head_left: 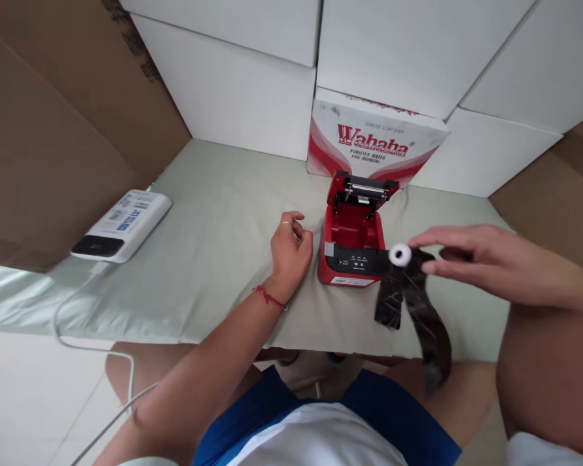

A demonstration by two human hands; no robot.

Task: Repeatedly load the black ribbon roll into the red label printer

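A small red receipt printer (354, 241) stands on the pale green table cover (214, 259) with its lid tipped open and its paper bay empty. My left hand (291, 251) rests loosely curled on the cover just left of the printer, holding nothing I can see. My right hand (471, 255) pinches a small white paper roll (399, 254) in front of the printer's right corner. A dark crinkled strip of wrapper (420, 310) hangs from the roll down past the table edge.
A white power bank (124, 225) with a cable (94, 349) lies at the left of the cover. White cartons and a red-and-white Wahaha box (374, 139) stand behind the printer. Brown cardboard (53, 129) walls the left side. My knees sit below the table edge.
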